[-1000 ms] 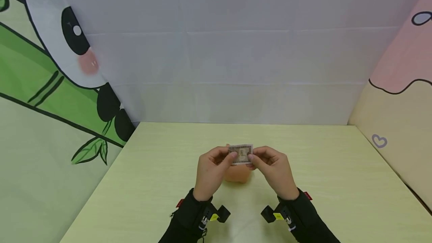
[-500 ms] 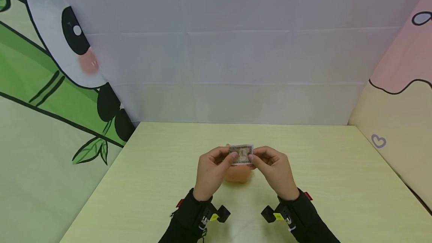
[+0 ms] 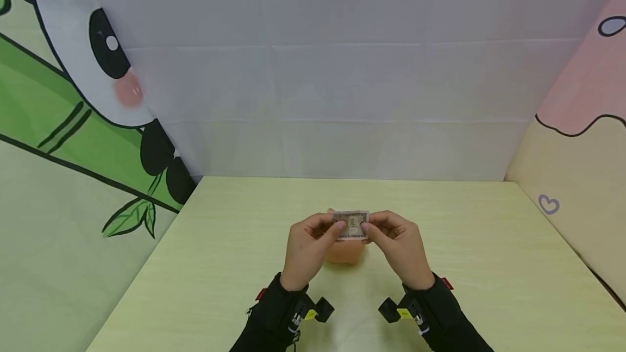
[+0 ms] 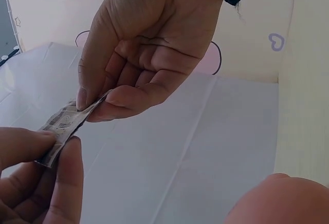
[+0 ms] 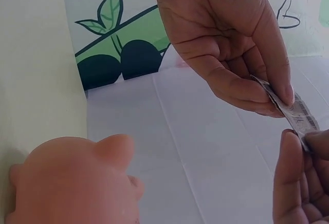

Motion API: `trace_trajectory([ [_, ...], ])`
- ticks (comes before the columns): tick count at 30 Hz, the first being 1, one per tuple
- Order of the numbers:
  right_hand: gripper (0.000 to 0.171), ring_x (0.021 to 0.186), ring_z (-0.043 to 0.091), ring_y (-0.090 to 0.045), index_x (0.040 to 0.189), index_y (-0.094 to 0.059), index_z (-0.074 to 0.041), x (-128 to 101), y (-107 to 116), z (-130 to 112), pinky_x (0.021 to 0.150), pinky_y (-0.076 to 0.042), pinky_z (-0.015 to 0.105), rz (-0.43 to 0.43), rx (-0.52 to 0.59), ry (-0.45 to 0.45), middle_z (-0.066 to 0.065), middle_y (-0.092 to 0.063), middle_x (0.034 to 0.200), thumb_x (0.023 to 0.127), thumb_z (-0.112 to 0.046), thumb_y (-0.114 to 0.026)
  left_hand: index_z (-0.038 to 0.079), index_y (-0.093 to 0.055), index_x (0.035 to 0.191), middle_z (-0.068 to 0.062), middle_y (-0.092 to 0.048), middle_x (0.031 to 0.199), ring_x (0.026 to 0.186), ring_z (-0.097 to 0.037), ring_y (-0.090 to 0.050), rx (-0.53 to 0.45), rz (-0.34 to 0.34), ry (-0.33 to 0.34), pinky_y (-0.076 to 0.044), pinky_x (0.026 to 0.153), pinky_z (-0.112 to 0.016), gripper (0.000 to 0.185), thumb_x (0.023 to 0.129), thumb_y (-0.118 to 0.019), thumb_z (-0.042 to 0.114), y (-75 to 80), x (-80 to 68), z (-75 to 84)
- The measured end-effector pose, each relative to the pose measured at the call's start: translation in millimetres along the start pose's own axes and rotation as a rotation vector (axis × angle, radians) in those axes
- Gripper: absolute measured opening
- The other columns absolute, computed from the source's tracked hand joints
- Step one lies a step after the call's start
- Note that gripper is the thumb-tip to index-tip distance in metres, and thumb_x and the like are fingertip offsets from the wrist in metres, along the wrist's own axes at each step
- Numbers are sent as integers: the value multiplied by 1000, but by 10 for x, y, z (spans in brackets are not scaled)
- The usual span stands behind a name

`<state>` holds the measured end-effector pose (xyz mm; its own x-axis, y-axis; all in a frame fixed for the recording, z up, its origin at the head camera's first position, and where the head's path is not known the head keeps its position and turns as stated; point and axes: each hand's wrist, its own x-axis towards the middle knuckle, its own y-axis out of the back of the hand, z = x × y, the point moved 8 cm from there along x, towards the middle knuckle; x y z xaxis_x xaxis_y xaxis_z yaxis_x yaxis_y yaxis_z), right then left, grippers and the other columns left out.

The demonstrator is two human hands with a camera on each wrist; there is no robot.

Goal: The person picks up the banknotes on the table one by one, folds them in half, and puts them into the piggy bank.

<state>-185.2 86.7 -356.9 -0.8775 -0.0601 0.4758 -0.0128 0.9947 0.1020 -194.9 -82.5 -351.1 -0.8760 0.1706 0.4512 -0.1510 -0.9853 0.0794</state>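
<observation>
**Two hands on one little banknote**

Both hands are pinching the small grey-brown paper banknote [image 3: 351, 224] by its short ends: left hand [image 3: 308, 246] on the 9 o'clock end, right hand [image 3: 397, 246] on the 3 o'clock end, thumb and fingertips closed on it. It's held up just above the pink plastic piggy bank [image 3: 344, 252], which sits on the pale green wooden desk [image 3: 489, 265] right at 6 o'clock from the note.

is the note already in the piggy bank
No, both hands, left and right, pinch the note by its ends above the piggy bank.
</observation>
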Motion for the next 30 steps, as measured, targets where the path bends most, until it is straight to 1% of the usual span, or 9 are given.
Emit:
trace_trajectory([
  [4, 14, 69, 10, -66, 101, -67, 7, 37, 32, 18, 66, -58, 24, -3, 5, -1, -10, -68, 86, 93, -4, -65, -5, -71, 102, -23, -70, 96, 80, -3, -66, 13, 13, 0, -56, 71, -20, 17, 91, -69, 7, -16, 27, -10],
  [8, 13, 69, 10, -66, 101, -67, 7, 73, 70, 34, 66, -57, 25, -2, 16, 3, -9, -68, 86, 93, -3, -65, -5, -70, 104, -23, -70, 100, 85, -3, -66, 23, 22, -28, -55, 73, -19, 17, 91, -68, 6, -23, 55, -2],
  [11, 13, 69, 10, -66, 101, -67, 7, 99, 102, 43, 66, -57, 24, -1, 24, 7, -8, -68, 85, 93, -3, -65, -5, -69, 106, -23, -69, 101, 82, -3, -64, 17, 28, -40, -55, 72, -19, 17, 92, -66, 5, -17, 80, -1],
  [16, 12, 68, 9, -65, 100, -67, 7, 147, 147, 65, 66, -57, 24, -2, 29, 16, -6, -68, 84, 92, -2, -65, -7, -67, 106, -27, -66, 96, 77, -3, -63, -32, 41, -21, -57, 73, -20, 18, 96, -61, 7, -11, 120, 6],
  [21, 12, 69, 9, -65, 100, -67, 7, 192, 183, 101, 66, -58, 25, -8, 35, 14, -5, -68, 84, 93, -2, -65, -10, -65, 109, -30, -63, 98, 80, -5, -64, -96, 16, -9, -58, 74, -21, 21, 98, -58, 7, -44, 155, 10],
  [30, 13, 69, 10, -66, 100, -67, 7, 268, 234, 162, 67, -58, 25, -29, 53, 7, -7, -68, 85, 93, -3, -65, -6, -66, 109, -26, -64, 102, 77, -7, -64, -95, -17, -17, -58, 72, -23, 20, 94, -64, 6, -113, 216, -62],
])
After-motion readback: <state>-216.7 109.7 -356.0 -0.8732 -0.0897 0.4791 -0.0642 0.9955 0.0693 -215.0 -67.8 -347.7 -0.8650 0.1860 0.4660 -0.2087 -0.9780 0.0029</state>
